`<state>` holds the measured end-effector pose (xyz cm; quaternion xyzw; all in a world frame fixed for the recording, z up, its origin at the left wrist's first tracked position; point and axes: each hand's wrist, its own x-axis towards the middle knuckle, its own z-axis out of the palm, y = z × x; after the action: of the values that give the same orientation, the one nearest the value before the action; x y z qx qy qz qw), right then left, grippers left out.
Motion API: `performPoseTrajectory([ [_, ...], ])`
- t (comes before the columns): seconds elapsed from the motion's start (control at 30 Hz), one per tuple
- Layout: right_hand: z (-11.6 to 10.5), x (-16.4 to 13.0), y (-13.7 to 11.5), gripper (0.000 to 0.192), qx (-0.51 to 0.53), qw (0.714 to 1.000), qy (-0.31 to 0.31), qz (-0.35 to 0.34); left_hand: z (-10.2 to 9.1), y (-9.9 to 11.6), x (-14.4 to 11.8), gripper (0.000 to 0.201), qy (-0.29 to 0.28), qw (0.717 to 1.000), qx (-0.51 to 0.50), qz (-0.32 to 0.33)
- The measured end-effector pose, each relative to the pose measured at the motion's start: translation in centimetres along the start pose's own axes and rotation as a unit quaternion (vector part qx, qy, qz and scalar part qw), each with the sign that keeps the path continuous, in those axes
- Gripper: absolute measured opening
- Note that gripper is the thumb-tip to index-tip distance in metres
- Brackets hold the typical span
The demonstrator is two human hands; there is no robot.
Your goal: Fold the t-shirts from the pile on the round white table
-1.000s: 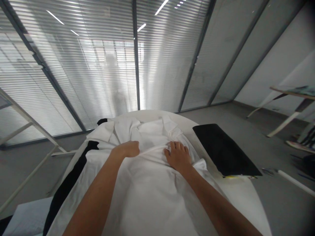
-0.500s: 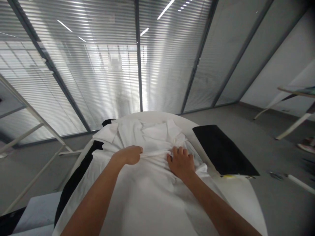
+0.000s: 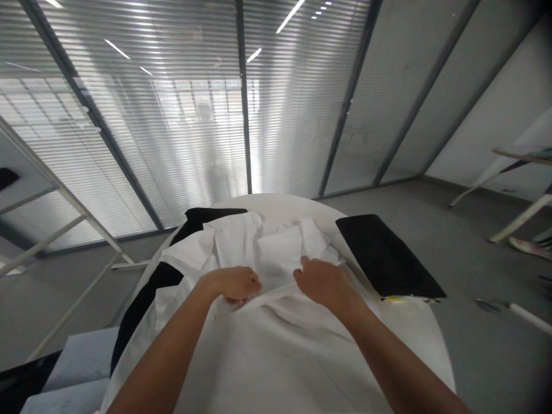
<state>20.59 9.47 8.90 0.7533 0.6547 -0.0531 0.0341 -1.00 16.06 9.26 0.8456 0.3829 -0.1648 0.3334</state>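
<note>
A white shirt point(image 3: 276, 356) lies spread and creased over the round white table point(image 3: 297, 203), its near part coming toward me. My left hand point(image 3: 237, 284) is closed on a fold of it near the middle, knuckles up. Level with it on the right, my right hand point(image 3: 325, 282) is also closed, gripping the same fabric. A raised ridge of cloth runs between the two hands. Beyond them, the far end of the shirt lies in loose flaps. Black cloth point(image 3: 149, 290) shows beneath the shirt along the left and far side.
On the table's right side lies a flat black folder point(image 3: 388, 256) with a yellow strip at its near edge. A white metal frame point(image 3: 81, 210) stands at left, above open papers point(image 3: 81, 359). Glass partitions with blinds point(image 3: 194, 144) stand behind. Another table point(image 3: 521, 155) is at far right.
My hands have drawn slightly toward me with the cloth, shifting the folds and baring more black cloth at the far left. My right hand has gone from spread fingers to a closed grip.
</note>
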Motion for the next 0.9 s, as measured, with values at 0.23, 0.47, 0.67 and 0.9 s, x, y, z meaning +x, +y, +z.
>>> performPoseTrajectory([
  [0.23, 3.6, 6.2, -5.0, 0.043, 0.076, 0.988, 0.102, -0.083, 1.2, -3.0, 5.6, 0.041, 0.326, 0.931, 0.101, -0.129],
  [0.47, 10.1, 9.3, -3.2, 0.055, 0.057, 0.980, 0.190, -0.036, 3.5, -6.8, 7.0, 0.051, 0.482, 0.858, 0.120, -0.132],
  [0.67, 9.7, 9.8, -2.1, 0.053, 0.058, 0.974, 0.219, -0.002, 2.8, -9.7, 6.9, 0.042, 0.500, 0.839, 0.098, -0.191],
  [0.9, 8.8, 9.6, -3.5, 0.049, 0.073, 0.970, 0.221, -0.073, 3.1, -9.6, 7.0, 0.050, 0.527, 0.808, 0.135, -0.226],
])
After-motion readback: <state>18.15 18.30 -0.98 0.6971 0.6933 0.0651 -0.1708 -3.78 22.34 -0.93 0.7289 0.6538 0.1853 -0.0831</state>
